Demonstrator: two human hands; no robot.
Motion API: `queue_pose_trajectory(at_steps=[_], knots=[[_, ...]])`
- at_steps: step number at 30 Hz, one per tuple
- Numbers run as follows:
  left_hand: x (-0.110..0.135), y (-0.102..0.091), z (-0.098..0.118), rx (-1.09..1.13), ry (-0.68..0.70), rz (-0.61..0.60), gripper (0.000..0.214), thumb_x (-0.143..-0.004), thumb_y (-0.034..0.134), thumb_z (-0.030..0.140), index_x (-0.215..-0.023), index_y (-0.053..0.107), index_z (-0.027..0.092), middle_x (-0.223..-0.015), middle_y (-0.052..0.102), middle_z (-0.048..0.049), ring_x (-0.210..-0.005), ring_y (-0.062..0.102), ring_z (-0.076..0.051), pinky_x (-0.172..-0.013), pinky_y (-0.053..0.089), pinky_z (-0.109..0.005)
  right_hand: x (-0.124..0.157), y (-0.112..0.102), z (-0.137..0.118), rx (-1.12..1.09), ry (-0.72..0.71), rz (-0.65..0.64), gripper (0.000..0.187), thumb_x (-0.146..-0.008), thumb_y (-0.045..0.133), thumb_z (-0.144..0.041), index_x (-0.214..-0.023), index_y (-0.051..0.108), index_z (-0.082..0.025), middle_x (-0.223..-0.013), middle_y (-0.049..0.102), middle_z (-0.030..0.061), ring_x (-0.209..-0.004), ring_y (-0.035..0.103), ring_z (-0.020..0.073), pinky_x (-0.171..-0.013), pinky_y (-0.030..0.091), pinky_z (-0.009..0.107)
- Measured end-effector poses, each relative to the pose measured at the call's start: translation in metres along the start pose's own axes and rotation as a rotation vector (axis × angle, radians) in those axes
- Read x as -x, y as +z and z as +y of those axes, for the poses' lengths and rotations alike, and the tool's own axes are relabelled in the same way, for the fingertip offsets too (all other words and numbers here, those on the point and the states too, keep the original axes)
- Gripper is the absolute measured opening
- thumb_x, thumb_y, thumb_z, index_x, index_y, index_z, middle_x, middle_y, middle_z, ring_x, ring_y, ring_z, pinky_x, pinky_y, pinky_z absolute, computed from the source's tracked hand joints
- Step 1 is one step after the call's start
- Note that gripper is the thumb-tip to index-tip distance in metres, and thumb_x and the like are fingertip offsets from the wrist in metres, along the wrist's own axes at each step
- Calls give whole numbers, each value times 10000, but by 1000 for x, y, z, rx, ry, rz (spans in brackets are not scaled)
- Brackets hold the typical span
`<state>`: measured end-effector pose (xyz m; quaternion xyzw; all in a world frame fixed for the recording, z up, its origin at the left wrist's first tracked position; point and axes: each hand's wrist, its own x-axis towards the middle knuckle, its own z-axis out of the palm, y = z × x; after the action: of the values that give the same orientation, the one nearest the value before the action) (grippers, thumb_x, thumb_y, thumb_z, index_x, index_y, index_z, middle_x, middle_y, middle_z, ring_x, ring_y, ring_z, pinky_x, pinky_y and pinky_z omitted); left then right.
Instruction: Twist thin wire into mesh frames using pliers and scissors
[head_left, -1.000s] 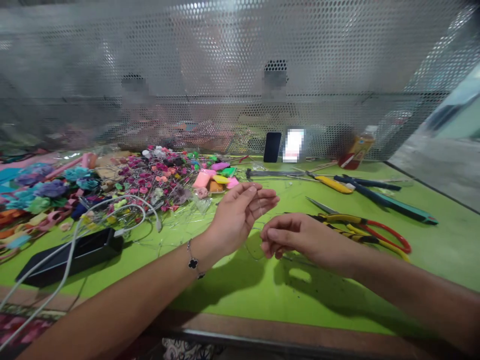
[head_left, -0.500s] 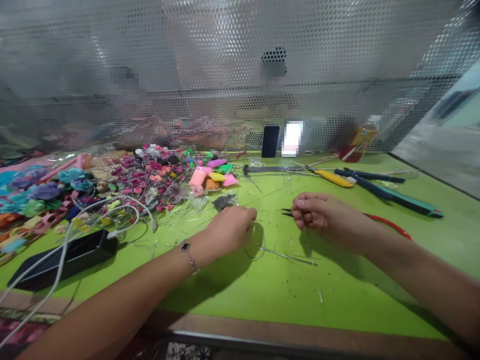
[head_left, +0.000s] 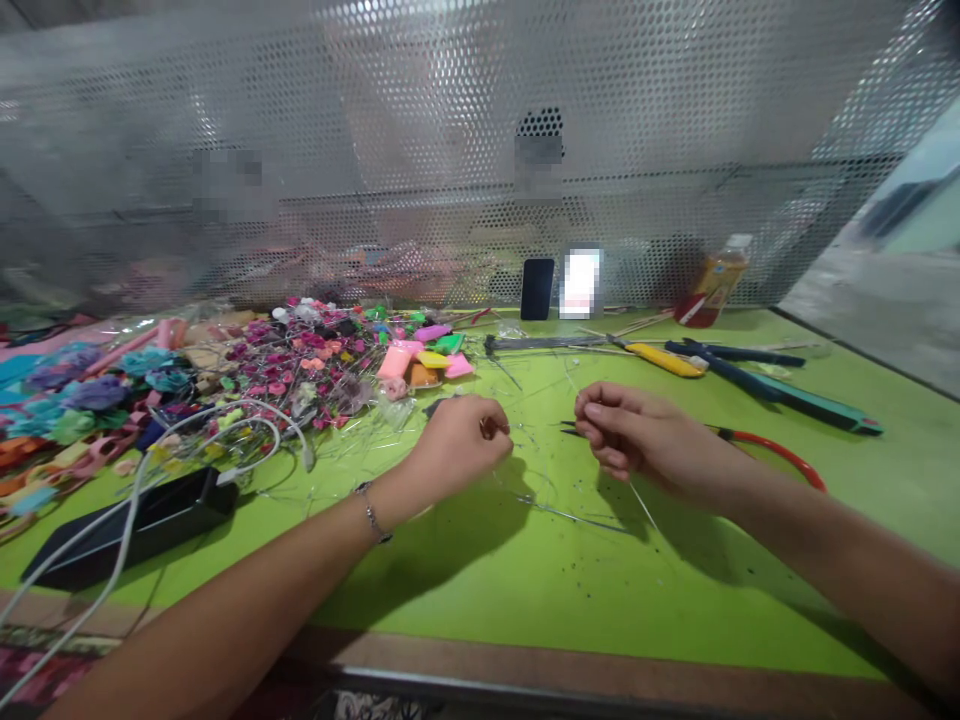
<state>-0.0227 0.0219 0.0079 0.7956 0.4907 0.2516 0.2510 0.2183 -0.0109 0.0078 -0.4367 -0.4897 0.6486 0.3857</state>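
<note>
Left hand (head_left: 459, 445) is clenching loosely, its curled grip hiding whatever it may hold; right hand (head_left: 634, 430) is pinching a thin dark wire (head_left: 571, 428), the tips projecting leftward. Both are hovering apart above the green surface (head_left: 675, 590), between wire-stemmed flowers (head_left: 300, 365) and red-handled pliers (head_left: 780, 455).
</note>
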Motion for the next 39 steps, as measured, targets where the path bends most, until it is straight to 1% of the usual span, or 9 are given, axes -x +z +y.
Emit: queue_pose_trajectory(at_steps=[3,9,13,18,22,25,28,35,39], knots=[[2,1,8,204,-126,33,111,-724,611,147,-717,707,201,-659,692,-15,-594,609,-176,-594,438,-286,2,6,-1,200,-81,38,412,-854,770,-595,-913,616,-217,-704,521,-55,-533,393,88,-489,320,257],[6,5,14,454,-205,42,94,-709,607,113,-715,660,190,-590,636,18,-489,608,-147,-504,443,-257,6,15,-4,612,-164,132,390,-816,769,-584,-930,759,-212,-809,714,44,-678,571,191,-603,449,335],[5,5,16,680,-235,30,113,-703,598,85,-724,672,168,-586,642,9,-473,599,-127,-512,486,-249,7,15,-4,676,-186,132,312,-852,705,-520,-840,775,-216,-767,735,52,-675,592,201,-624,453,347],[6,5,18,998,-288,6,71,-733,634,102,-762,686,142,-647,643,-18,-533,614,-124,-492,512,-241,7,12,-5,574,-212,121,313,-864,687,-505,-804,744,-203,-683,647,17,-575,488,140,-539,370,299],[6,4,22,1173,-317,68,79,-725,673,56,-744,655,131,-742,640,-16,-574,655,-122,-523,550,-247,6,10,-2,313,-134,58,415,-867,725,-585,-915,750,-173,-588,532,-31,-486,358,95,-457,222,266],[6,3,24,1225,-347,90,90,-762,671,38,-750,650,124,-713,635,-7,-568,679,-124,-585,584,-252,6,11,0,74,-44,-35,503,-851,750,-646,-1032,724,-177,-560,556,-48,-424,246,64,-430,140,256],[5,2,25,1292,-374,94,98,-808,661,30,-770,660,120,-721,656,-5,-563,687,-112,-628,603,-242,8,13,0,-41,-3,-132,506,-834,780,-659,-974,704,-179,-593,644,-23,-389,188,38,-409,99,249],[9,1,27,1513,-422,-125,316,-1022,545,170,-731,657,112,-759,686,-47,-729,741,-143,-826,636,-283,9,12,0,-133,-5,-149,467,-912,694,-653,-875,639,-190,-716,713,-3,-371,211,28,-399,122,241],[11,4,25,1551,-330,-208,348,-1024,604,266,-708,644,125,-699,662,-46,-799,755,-185,-801,625,-293,8,15,0,-153,9,-135,506,-889,712,-671,-774,579,-196,-674,686,-12,-364,212,22,-408,117,247]])
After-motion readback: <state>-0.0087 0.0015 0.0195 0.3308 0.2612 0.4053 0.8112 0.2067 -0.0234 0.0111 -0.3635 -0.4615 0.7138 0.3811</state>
